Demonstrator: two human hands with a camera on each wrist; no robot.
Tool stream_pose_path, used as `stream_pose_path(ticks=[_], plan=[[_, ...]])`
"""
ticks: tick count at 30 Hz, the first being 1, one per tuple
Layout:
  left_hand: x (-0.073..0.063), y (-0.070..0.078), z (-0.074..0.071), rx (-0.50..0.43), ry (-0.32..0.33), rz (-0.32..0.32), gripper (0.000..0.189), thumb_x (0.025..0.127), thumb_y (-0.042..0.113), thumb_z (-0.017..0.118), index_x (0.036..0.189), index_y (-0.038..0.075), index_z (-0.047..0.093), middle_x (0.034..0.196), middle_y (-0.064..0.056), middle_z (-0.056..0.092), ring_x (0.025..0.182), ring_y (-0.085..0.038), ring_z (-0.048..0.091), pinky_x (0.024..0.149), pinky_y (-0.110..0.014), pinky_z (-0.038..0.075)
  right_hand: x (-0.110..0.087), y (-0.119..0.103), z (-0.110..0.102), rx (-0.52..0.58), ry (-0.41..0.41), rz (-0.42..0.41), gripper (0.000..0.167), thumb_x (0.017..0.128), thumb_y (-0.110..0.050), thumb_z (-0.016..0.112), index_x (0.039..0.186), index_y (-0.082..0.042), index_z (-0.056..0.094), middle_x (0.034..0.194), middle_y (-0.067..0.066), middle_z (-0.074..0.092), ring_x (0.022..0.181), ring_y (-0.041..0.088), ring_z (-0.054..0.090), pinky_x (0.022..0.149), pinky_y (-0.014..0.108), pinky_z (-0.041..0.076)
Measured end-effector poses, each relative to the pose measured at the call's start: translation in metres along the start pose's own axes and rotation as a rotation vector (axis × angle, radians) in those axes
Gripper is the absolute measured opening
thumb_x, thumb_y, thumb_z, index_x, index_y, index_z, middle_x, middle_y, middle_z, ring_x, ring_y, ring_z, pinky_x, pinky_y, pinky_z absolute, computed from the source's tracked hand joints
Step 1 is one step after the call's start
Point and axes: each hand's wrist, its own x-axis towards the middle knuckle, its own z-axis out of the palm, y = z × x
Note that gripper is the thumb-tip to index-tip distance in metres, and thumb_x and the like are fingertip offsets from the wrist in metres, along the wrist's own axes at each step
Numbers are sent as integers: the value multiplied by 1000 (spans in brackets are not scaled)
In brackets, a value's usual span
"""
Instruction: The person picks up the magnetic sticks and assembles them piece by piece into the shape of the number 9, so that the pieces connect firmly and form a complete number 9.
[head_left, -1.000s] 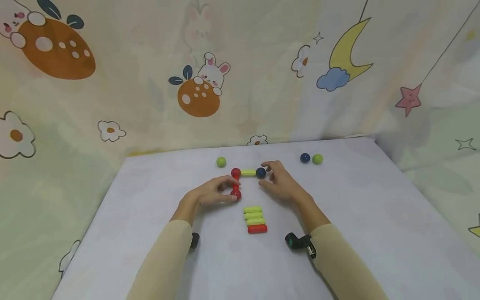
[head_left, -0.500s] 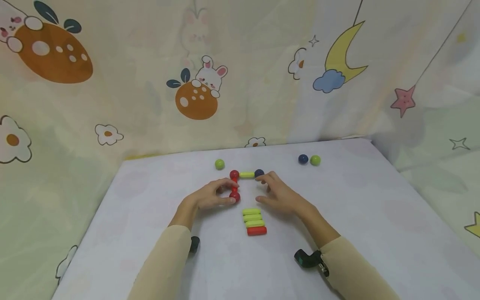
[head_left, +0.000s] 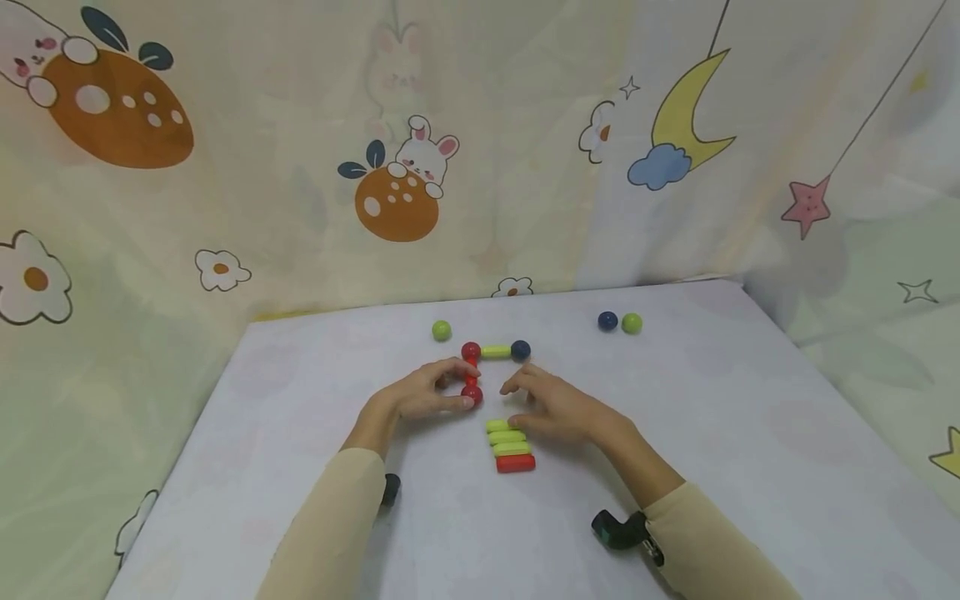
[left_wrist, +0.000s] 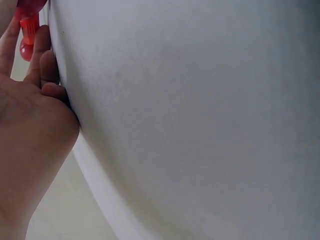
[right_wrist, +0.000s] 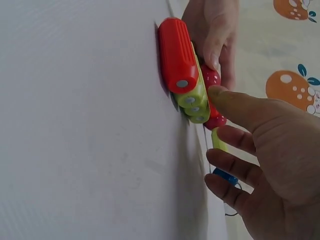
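Observation:
In the head view, my left hand holds the near red ball, thumb at its side and fingers by the red rod. That rod leads to a far red ball, then a yellow-green rod ends at a dark blue ball. My right hand has loosely bent, spread fingers around nothing. Its thumb tip is right at the top of several stacked-in-a-row yellow-green magnetic rods. A loose red rod, grey disc at its end, lies beside them in the right wrist view.
Beyond the joined pieces a green ball lies on the white table. Farther right sit another dark blue ball and a green ball. A printed cloth hangs behind the table's far edge.
My right hand has come away from the dark blue ball, moving nearer to me, to the row of yellow-green rods. The left hand keeps its hold on the red ball.

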Motion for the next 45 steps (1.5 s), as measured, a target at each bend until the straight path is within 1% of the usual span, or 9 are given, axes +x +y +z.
stream_pose_path(ticks=[5, 7, 11, 15, 20, 26, 33, 39, 45], plan=[[1, 1, 1, 7, 11, 13, 47, 91, 32, 77, 135, 31, 61, 137, 3, 55, 137, -27, 45, 118, -53, 34, 2, 0, 2, -9, -26, -82, 28, 95, -18, 73, 123, -17, 67, 121, -4, 65, 109, 17, 58, 98, 39, 51], [2, 1, 1, 0, 8, 21, 48, 91, 31, 77, 136, 30, 60, 138, 2, 55, 138, -27, 45, 118, -53, 34, 3, 0, 2, -30, -41, -79, 25, 96, -17, 72, 121, -18, 68, 120, -7, 66, 109, 15, 59, 98, 39, 51], [3, 1, 2, -5, 9, 23, 48, 91, 31, 78, 136, 30, 61, 138, 2, 55, 138, -26, 45, 118, -52, 35, 5, 1, 1, -45, -70, -44, 25, 95, -15, 72, 119, -20, 69, 118, -9, 67, 109, 13, 59, 99, 38, 51], [4, 1, 2, -7, 10, 33, 47, 91, 31, 78, 135, 28, 61, 136, 2, 56, 136, -26, 46, 118, -51, 35, 6, 1, 0, -51, -78, -46, 25, 93, -12, 72, 116, -20, 70, 117, -7, 67, 109, 14, 60, 100, 39, 52], [5, 0, 3, -2, 8, 59, 48, 92, 32, 77, 137, 25, 60, 136, 0, 56, 133, -26, 47, 117, -50, 36, 5, 4, -1, -66, -45, -68, 23, 92, -9, 72, 112, -19, 72, 111, -7, 66, 104, 12, 61, 98, 39, 53], [4, 0, 3, -7, 17, 32, 47, 91, 32, 78, 135, 28, 61, 137, 2, 56, 134, -26, 47, 117, -50, 36, 3, 8, 0, -54, -19, -87, 22, 93, -10, 71, 113, -19, 72, 109, -9, 66, 100, 12, 60, 94, 37, 52], [3, 2, 4, -8, 24, 43, 47, 91, 31, 78, 135, 29, 61, 136, 3, 56, 133, -27, 47, 116, -51, 37, -1, 13, 1, -4, 21, -37, 23, 96, -16, 70, 118, -22, 68, 109, -11, 65, 98, 12, 57, 90, 35, 52], [-1, 2, 5, -17, 42, 10, 47, 90, 31, 79, 134, 30, 62, 136, 3, 56, 135, -28, 46, 114, -52, 39, 2, 15, 5, 38, 47, -26, 26, 98, -20, 70, 123, -25, 66, 109, -13, 63, 95, 12, 57, 86, 32, 52], [0, -1, 7, -18, 46, 29, 47, 90, 29, 79, 133, 30, 62, 134, 3, 57, 133, -26, 47, 115, -50, 38, 6, 18, 7, 13, 75, -12, 27, 98, -22, 69, 125, -26, 65, 109, -12, 62, 93, 12, 56, 83, 31, 52]])
